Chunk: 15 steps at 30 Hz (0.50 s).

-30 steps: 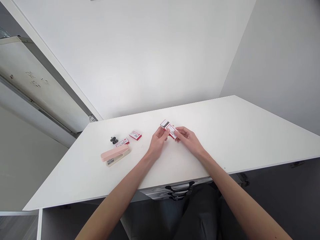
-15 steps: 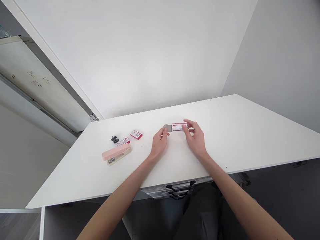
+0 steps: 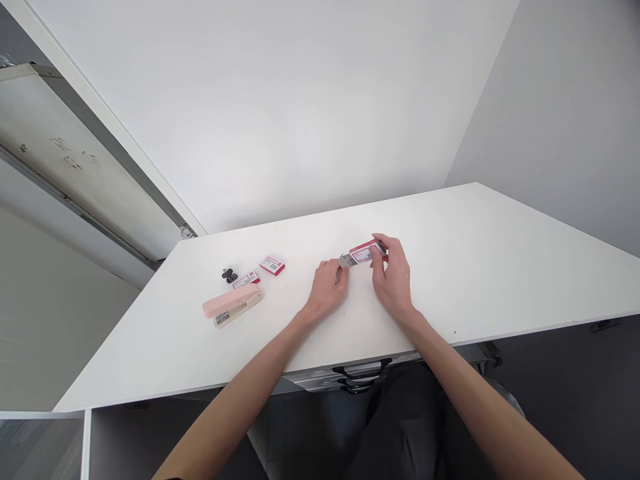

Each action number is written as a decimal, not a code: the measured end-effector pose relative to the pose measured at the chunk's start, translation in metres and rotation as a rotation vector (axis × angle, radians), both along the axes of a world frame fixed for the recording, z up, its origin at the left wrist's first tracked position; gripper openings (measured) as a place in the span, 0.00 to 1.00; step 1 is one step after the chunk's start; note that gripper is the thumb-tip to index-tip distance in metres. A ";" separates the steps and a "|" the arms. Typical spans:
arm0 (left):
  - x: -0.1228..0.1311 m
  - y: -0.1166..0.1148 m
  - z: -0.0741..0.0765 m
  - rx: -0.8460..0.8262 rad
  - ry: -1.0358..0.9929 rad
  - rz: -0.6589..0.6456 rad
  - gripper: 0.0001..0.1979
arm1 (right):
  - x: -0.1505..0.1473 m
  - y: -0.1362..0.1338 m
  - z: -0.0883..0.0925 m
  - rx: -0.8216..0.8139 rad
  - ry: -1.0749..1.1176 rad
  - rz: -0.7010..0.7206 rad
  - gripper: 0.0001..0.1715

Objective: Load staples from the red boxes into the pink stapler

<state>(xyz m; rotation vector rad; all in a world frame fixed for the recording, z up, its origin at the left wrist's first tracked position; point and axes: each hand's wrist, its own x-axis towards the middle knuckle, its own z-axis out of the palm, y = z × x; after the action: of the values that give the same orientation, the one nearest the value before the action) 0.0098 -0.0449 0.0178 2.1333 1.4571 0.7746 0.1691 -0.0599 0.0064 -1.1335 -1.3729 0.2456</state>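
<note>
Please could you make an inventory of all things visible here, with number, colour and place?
Table: 1, white, across the middle
Stapler: 1, pink and cream, table's left part
Closed boxes: 2, red and white, one beside the stapler, one further right
Small item: seemingly 1, black, behind the stapler, kind unclear
Open box: 1, red and white, grey end, near table's middle
Drawer handles: at least 2, black, below the front edge
Walls: 2, white and grey, behind and right
Panel: 1, off-white, dark marks, far left
Trousers: dark, bottom
Left hand: 1, bare, at the open box's grey end
Right hand: 1, bare, around its other end
</note>
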 end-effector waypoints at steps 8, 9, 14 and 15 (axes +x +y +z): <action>-0.001 0.000 0.000 -0.038 -0.229 0.056 0.15 | -0.004 -0.005 0.005 0.034 -0.087 0.163 0.16; -0.001 0.000 0.000 -0.051 -0.273 0.081 0.15 | -0.004 -0.006 0.005 0.030 -0.104 0.194 0.16; -0.002 0.000 -0.001 -0.101 -0.467 0.143 0.12 | -0.005 -0.008 0.006 -0.009 -0.124 0.241 0.16; -0.001 0.000 -0.001 -0.107 -0.481 0.150 0.11 | -0.005 -0.008 0.005 -0.008 -0.127 0.238 0.16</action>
<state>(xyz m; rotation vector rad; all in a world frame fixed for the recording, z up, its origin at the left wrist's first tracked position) 0.0083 -0.0449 0.0170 1.6221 1.3655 1.1426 0.1639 -0.0684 0.0118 -1.0053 -1.6226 0.3556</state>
